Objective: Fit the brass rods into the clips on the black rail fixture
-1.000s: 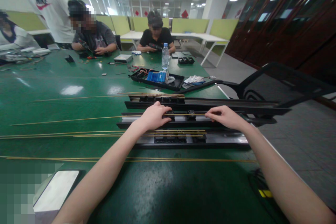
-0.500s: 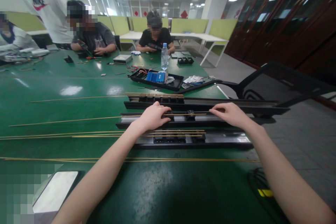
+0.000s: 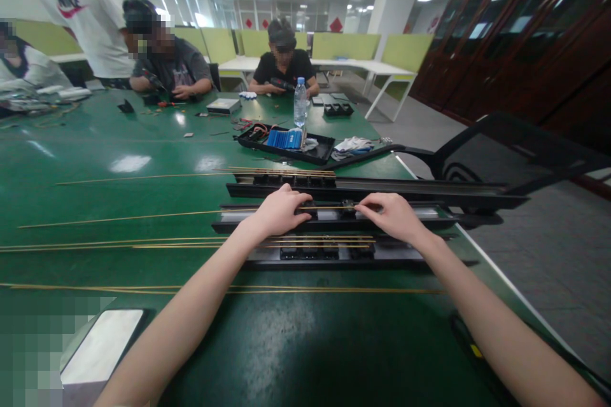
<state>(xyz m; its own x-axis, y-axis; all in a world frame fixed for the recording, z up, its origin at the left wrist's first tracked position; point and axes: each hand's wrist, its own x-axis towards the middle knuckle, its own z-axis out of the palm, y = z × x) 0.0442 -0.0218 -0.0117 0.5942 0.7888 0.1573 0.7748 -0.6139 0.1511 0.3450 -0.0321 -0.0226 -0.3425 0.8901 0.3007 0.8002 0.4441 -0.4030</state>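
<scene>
In the middle black metal channel [image 3: 329, 224] my left hand [image 3: 281, 211] is closed, thumb and fingers around a small black block [image 3: 309, 208] that they partly cover. A long thin brass rod [image 3: 119, 219] runs from the left under that hand and along the channel. My right hand [image 3: 391, 215] pinches at the rod's right end, just beside a second black block [image 3: 348, 206]. The fingertips hide the exact tip of the rod. Nearer to me, a front channel [image 3: 334, 264] holds several black blocks with brass rods lying across them.
Behind lies another channel [image 3: 401, 189] with blocks and rods. Loose rods [image 3: 305, 290] cross the table in front. Farther off are a black tray [image 3: 324, 149], a water bottle [image 3: 300, 102] and gloves [image 3: 353, 147]. A phone-like slab [image 3: 102, 346] lies front left. Co-workers sit opposite.
My right hand has moved left along the middle channel, from beyond the second block to right beside it. My left hand stays where it was.
</scene>
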